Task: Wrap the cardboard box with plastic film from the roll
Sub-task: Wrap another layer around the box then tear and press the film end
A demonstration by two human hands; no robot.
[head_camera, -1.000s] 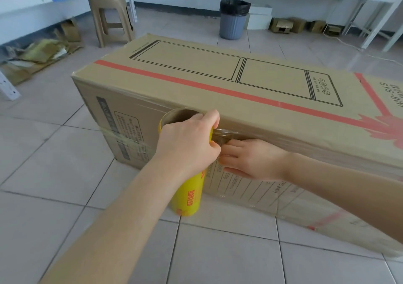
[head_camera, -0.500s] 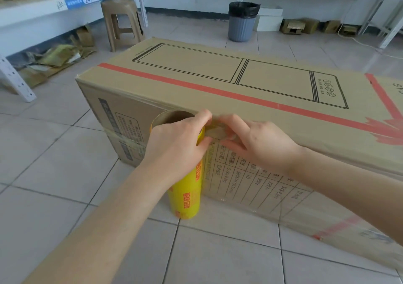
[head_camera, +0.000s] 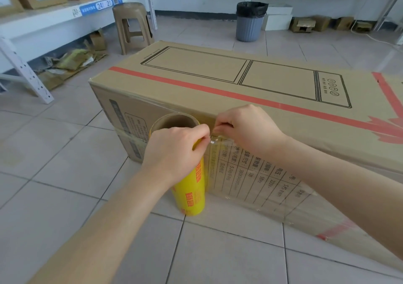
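Two hands nearly touching at the near top edge of the cardboard box (head_camera: pixel 218 76): left hand (head_camera: pixel 172 153) curled round the upright yellow film roll (head_camera: pixel 194 196), right hand (head_camera: pixel 248 129) pinching the clear plastic film (head_camera: pixel 220 141) drawn from it. Box lying lengthwise on the tiled floor (head_camera: pixel 65 174), roll just beside its near face.

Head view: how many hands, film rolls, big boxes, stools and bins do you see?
Hands: 2, left hand gripping the roll, right hand pinching film
Roll: 1
Box: 1
Stool: 1
Bin: 1
Total: 6
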